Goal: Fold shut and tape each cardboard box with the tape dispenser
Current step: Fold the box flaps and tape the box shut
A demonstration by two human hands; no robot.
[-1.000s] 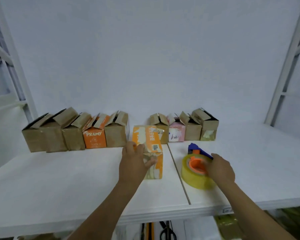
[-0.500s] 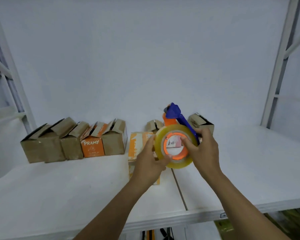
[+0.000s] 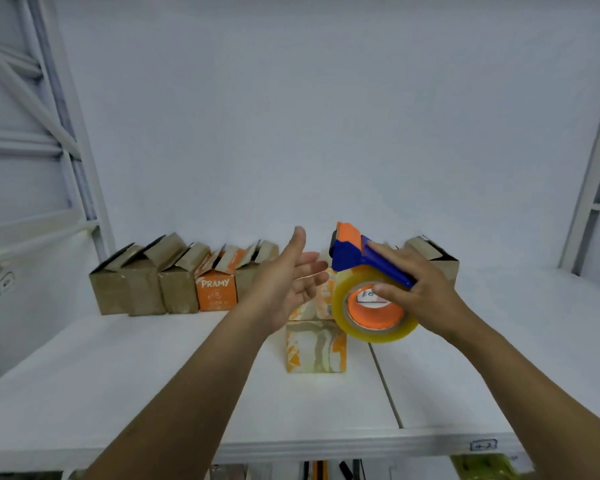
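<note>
You can read one word clearly: "PRAMY" in white capitals on the front of the orange box point(image 3: 216, 289), which stands fourth from the left in the row at the back of the tabletop point(image 3: 118, 375); the smaller white print beneath it is too fine to make out. The white label point(image 3: 369, 295) inside the orange core of the tape dispenser point(image 3: 352, 256) carries dark print that may be digits, but you cannot tell them for sure. A small framed tag point(image 3: 484, 445) on the tabletop's front edge holds a short dark marking, too blurred to read.
</note>
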